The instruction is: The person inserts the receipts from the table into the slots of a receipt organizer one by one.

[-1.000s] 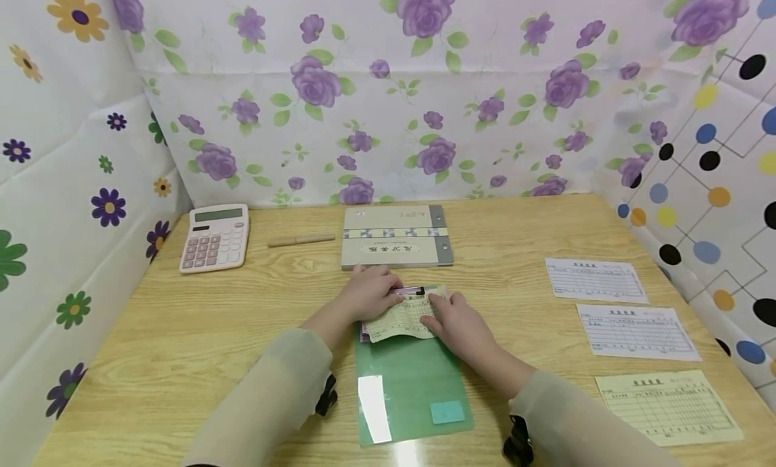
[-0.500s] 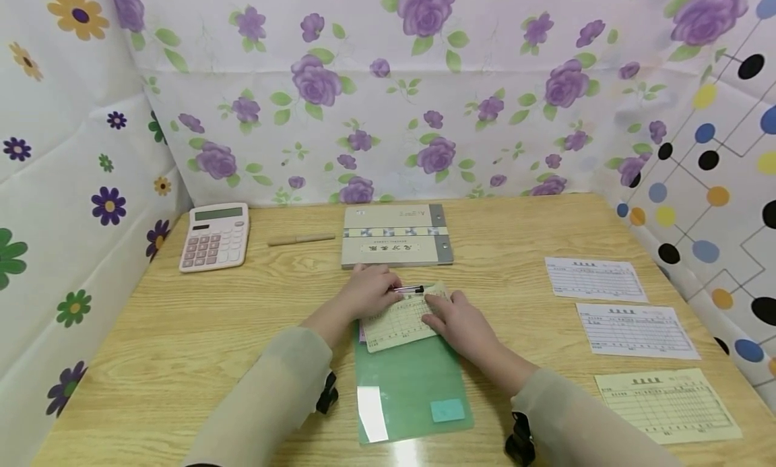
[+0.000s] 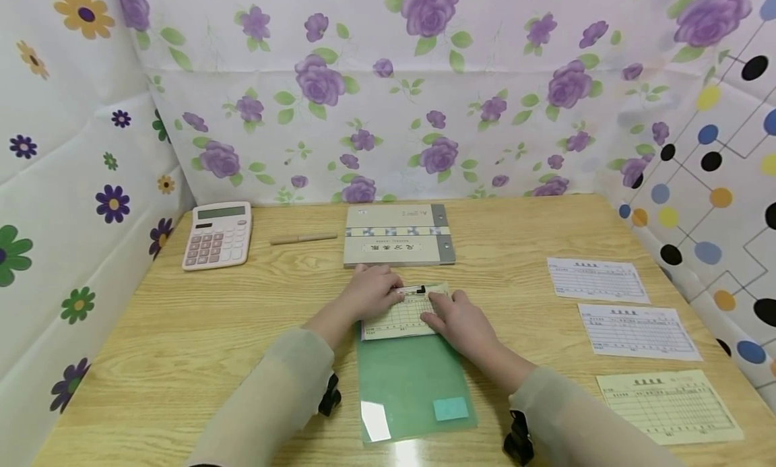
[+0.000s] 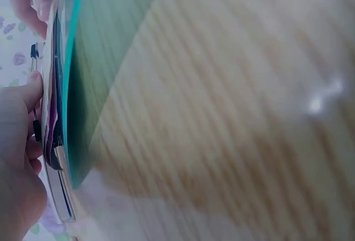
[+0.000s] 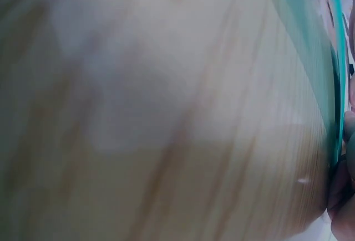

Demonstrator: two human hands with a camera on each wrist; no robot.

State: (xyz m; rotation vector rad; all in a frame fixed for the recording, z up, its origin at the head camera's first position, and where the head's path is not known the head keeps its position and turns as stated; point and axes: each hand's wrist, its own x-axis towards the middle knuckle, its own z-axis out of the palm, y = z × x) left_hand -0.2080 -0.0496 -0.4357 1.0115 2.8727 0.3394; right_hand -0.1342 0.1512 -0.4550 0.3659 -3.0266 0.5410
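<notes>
A pale yellow printed slip [image 3: 400,319] lies on other papers, some purple-edged, at the top of a translucent green folder [image 3: 412,379]. Across the slip's upper edge runs a thin metal paper fastener [image 3: 413,290] with black ends. My left hand [image 3: 371,293] grips at the fastener's left part; in the left wrist view its thumb [image 4: 34,88] touches the bar and other fingers curl below. At the slip's right edge, my right hand [image 3: 463,325] holds it between thumb and forefinger. The right wrist view catches only part of that hand [image 5: 346,185] beside the folder's edge.
Behind the folder lies a boxed ledger book [image 3: 394,241]. A tan pen [image 3: 303,238] and a pink-white calculator [image 3: 217,235] are at the left. On the right are two white slips [image 3: 597,279] and another yellow slip [image 3: 667,406]. Flowered cloth walls surround the wooden table [image 3: 242,312].
The yellow slip, curled at its lower edge at first, then tilted and shifted toward me, now lies flatter and squared with the papers beneath. Both hands stay nearly in place.
</notes>
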